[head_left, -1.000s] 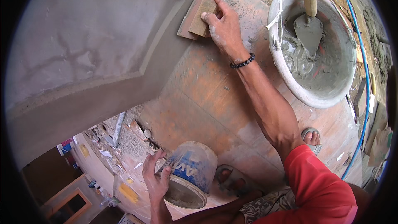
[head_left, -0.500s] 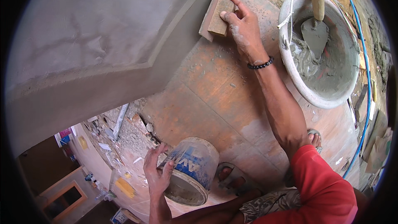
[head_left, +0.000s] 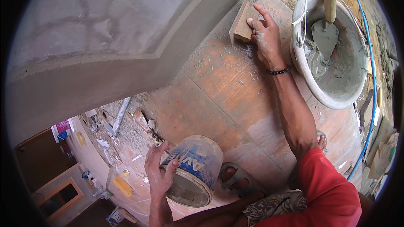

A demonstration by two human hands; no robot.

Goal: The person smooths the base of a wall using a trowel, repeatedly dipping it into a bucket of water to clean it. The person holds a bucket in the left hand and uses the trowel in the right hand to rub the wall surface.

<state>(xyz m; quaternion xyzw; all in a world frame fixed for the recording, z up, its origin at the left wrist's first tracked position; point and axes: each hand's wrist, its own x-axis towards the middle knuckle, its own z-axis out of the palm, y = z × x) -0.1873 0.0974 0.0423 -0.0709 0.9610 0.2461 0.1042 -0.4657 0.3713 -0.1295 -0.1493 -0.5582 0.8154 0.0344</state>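
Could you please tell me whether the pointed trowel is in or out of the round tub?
In: the trowel's blade lies inside the tub, among grey mortar, its wooden handle rising upward.

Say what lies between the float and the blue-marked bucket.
In the head view, reddish floor tiles lie between the float and bucket, with grey crumbs scattered nearer the float.

A blue cord (head_left: 373, 80) is curving down the right side, while a pale strip (head_left: 121, 116) is lying across grey rubble (head_left: 134, 127) near a yellow patch (head_left: 123, 186).
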